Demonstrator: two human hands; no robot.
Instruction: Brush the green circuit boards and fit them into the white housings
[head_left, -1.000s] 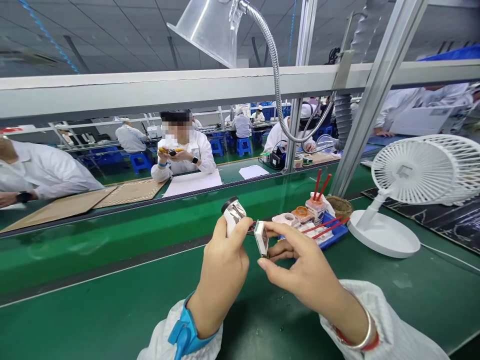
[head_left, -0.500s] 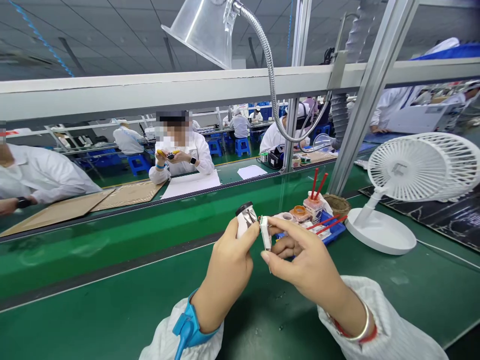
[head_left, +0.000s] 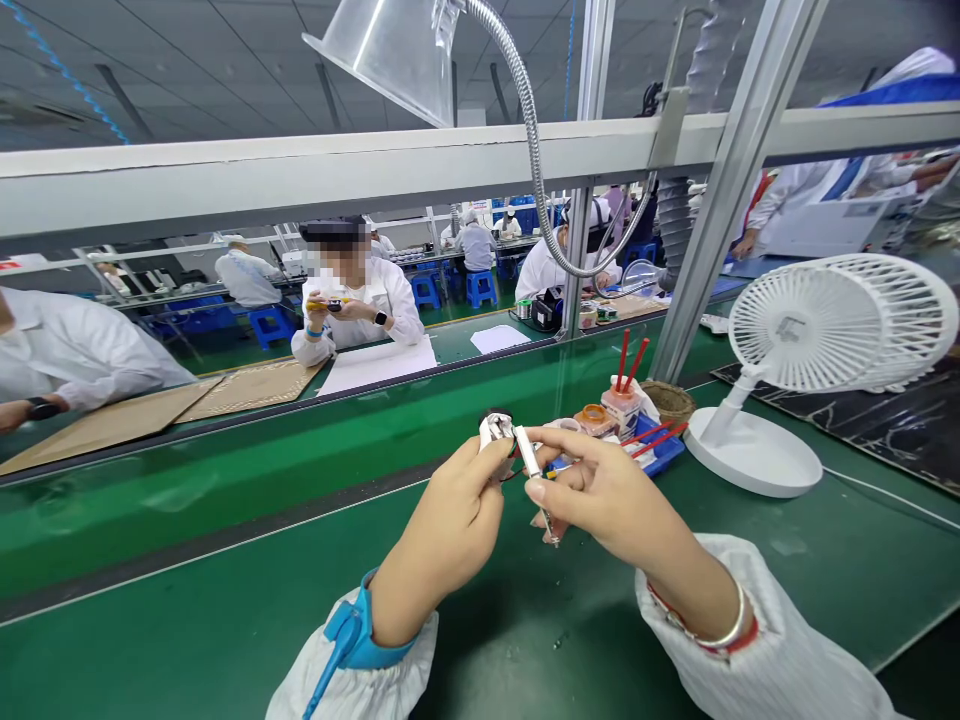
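Small white cylindrical part [head_left: 495, 430] with dark cap, foil-like face and a thin red wire [head_left: 514, 472] at its side, held above the green table [head_left: 525, 640], just left of the blue tray [head_left: 660, 450]. A slim white strip [head_left: 529, 458] with a metal tip stands close against it. Left hand [head_left: 442, 530] is closed around the cylindrical part; right hand [head_left: 607, 490] pinches the strip between thumb and fingers. The two hands nearly touch. Markings on the parts are too small to read.
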